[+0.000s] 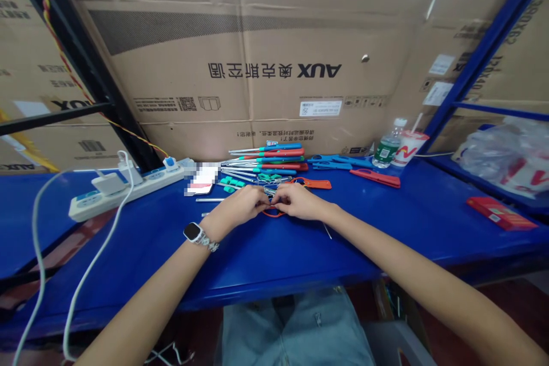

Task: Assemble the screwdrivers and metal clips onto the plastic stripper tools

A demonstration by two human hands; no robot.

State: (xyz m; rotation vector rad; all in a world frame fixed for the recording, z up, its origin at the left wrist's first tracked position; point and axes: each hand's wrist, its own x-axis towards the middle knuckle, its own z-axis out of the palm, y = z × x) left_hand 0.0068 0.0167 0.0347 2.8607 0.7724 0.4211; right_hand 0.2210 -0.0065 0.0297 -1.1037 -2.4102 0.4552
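Observation:
My left hand, with a watch on its wrist, and my right hand meet over the blue table. The fingers of both are pinched close together, and what lies between the fingertips is too small to make out. An orange-red loop shows just below the fingertips. Behind the hands lies a pile of tools with red and blue handles. Small green pieces are left of it, and an orange tool lies behind my right hand.
A white power strip with cables is at the left. Blue tools, a red tool, a bottle and a cup stand or lie at the back right. A red box is farther right. Cardboard rises behind.

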